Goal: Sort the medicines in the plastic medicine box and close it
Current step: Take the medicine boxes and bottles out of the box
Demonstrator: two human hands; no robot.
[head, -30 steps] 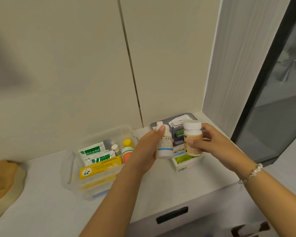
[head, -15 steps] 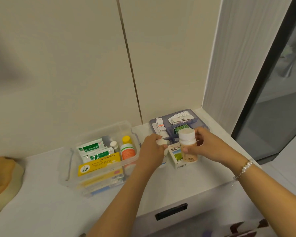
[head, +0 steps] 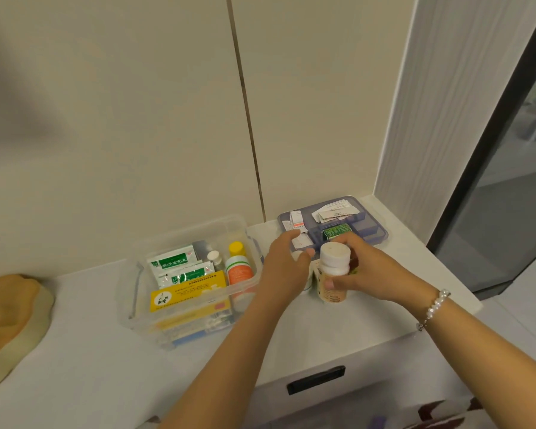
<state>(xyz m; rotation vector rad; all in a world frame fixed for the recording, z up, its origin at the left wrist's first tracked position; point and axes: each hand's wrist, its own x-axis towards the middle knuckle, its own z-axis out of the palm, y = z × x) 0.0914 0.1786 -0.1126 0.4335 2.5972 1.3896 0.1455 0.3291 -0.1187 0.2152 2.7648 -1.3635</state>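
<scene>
A clear plastic medicine box (head: pixel 136 292) stands open on the white counter. It holds green sachets (head: pixel 172 261), a yellow carton (head: pixel 186 297), an orange-labelled bottle with a yellow cap (head: pixel 238 267) and a small vial (head: pixel 214 257). To its right my left hand (head: pixel 283 270) lies against a small white bottle (head: pixel 307 281) standing on the counter; the index finger is stretched out straight. My right hand (head: pixel 372 274) grips a tan bottle with a white cap (head: pixel 333 274), upright and low over the counter. A medicine carton behind the bottles is mostly hidden.
A grey-blue compartment tray (head: pixel 381 238) with paper slips (head: pixel 334 212) and a green packet (head: pixel 338 232) sits at the back right corner. A tan rounded object (head: pixel 10 314) lies at the far left. A drawer handle (head: pixel 316 379) is below the counter edge; a glass door stands to the right.
Both hands have come down from chest height to the counter with their bottles. My left hand has loosened its fingers around the small white bottle.
</scene>
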